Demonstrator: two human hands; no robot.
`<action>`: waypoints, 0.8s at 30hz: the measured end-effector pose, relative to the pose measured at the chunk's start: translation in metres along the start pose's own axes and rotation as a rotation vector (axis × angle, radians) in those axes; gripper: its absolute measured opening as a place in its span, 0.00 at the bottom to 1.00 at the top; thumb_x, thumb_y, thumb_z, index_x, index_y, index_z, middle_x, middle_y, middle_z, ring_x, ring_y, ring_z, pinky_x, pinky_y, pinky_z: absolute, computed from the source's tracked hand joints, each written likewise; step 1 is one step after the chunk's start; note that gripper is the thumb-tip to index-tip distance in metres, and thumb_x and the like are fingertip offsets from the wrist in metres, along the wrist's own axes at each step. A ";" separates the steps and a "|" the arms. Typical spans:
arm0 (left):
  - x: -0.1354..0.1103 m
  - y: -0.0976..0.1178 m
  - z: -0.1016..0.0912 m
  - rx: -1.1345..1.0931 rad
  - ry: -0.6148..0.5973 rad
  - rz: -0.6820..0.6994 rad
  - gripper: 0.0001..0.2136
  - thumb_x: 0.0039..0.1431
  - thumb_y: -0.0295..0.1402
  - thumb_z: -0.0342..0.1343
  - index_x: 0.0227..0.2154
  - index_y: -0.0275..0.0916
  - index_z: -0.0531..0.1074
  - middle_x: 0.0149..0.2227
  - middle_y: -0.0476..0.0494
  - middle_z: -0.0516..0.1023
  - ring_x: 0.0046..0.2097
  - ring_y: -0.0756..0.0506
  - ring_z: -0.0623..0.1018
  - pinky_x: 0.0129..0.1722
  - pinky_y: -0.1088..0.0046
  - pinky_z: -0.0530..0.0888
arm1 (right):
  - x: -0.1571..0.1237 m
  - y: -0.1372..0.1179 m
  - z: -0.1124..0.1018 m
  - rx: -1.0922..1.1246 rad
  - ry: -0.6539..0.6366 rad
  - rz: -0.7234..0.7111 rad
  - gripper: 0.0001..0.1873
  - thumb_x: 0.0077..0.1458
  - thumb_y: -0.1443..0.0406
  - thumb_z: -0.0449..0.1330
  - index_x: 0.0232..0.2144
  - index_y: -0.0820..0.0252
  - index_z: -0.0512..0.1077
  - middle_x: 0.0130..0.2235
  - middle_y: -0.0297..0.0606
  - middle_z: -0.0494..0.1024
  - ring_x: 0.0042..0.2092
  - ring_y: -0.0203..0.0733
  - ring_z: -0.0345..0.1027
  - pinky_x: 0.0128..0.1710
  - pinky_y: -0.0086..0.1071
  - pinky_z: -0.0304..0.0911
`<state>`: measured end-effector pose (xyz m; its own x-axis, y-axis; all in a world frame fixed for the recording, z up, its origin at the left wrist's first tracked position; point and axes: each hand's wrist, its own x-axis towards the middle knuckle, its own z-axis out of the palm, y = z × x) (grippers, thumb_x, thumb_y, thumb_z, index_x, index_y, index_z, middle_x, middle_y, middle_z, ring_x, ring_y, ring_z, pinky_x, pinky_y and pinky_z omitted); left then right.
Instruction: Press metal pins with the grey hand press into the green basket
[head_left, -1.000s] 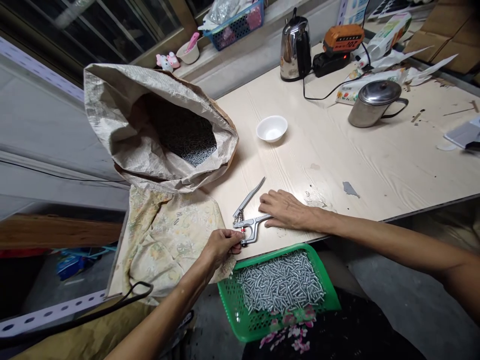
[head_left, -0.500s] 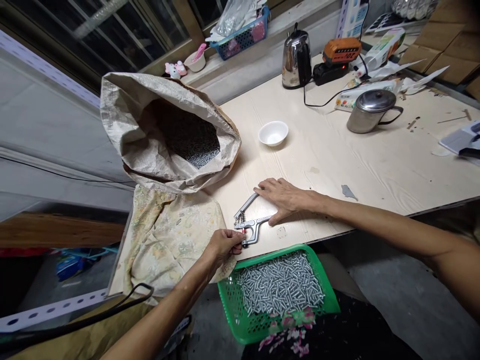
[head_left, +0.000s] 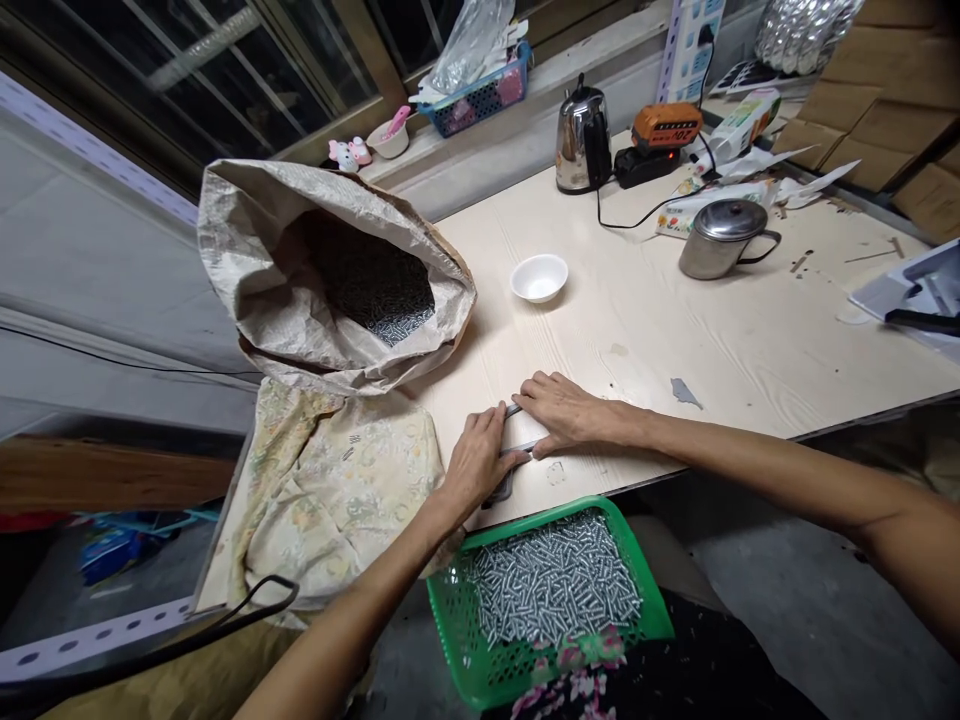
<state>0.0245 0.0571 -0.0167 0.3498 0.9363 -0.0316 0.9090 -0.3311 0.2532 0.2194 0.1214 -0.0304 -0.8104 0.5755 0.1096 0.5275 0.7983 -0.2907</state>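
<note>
Both my hands are on a pair of silver snap-fastener pliers (head_left: 501,488) lying near the front edge of the table. My left hand (head_left: 480,452) covers the head and middle, fingers on the upper handle and thumb along the lower one. At the handle ends, my right hand (head_left: 561,412) has its fingers on the upper handle and its thumb by the lower. The handles stand apart; the spring and jaws are hidden. Just below, a green basket (head_left: 450,640) holds many small ridged metal pieces (head_left: 559,580).
An open woven sack (head_left: 247,270) of metal pieces stands at the back left. In front of it, a patterned cloth (head_left: 360,510) carries a few pieces. Farther back are a white bowl (head_left: 538,278), a lidded metal mug (head_left: 712,245), a kettle (head_left: 574,140) and an orange battery (head_left: 667,125).
My left hand has moved from pinching at the jaw end up over the pliers' body and handles. My right hand stays at the handle ends. The view has shifted slightly.
</note>
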 end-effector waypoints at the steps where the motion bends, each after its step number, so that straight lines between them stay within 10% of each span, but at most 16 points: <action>1: 0.006 -0.001 0.003 -0.001 -0.019 0.025 0.26 0.55 0.38 0.61 0.56 0.39 0.64 0.51 0.37 0.71 0.52 0.39 0.69 0.51 0.58 0.70 | -0.001 -0.001 -0.001 0.003 0.007 0.005 0.27 0.46 0.51 0.69 0.41 0.65 0.70 0.42 0.45 0.71 0.44 0.48 0.58 0.42 0.38 0.55; 10: 0.011 0.005 0.005 -0.004 -0.055 0.052 0.08 0.64 0.37 0.53 0.35 0.38 0.73 0.34 0.43 0.74 0.41 0.43 0.72 0.41 0.65 0.73 | -0.002 -0.006 0.012 0.085 -0.029 0.002 0.08 0.62 0.64 0.56 0.32 0.63 0.70 0.34 0.40 0.72 0.37 0.42 0.61 0.40 0.36 0.57; 17: -0.018 0.020 0.028 0.053 0.227 0.054 0.14 0.65 0.30 0.47 0.53 0.41 0.64 0.61 0.35 0.63 0.63 0.37 0.63 0.56 0.51 0.69 | -0.002 0.013 0.001 0.118 -0.025 0.025 0.33 0.51 0.51 0.65 0.53 0.65 0.64 0.52 0.50 0.68 0.50 0.53 0.60 0.42 0.40 0.58; 24: -0.038 0.047 0.047 -0.037 0.260 0.023 0.13 0.66 0.27 0.44 0.50 0.41 0.67 0.56 0.34 0.68 0.60 0.37 0.66 0.55 0.49 0.69 | 0.024 0.025 0.013 -0.072 0.052 0.148 0.09 0.63 0.69 0.52 0.38 0.60 0.73 0.42 0.42 0.74 0.45 0.46 0.60 0.40 0.36 0.50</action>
<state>0.0643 0.0005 -0.0495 0.2962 0.9289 0.2225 0.8908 -0.3527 0.2866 0.2099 0.1527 -0.0469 -0.7092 0.6945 0.1207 0.6584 0.7138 -0.2389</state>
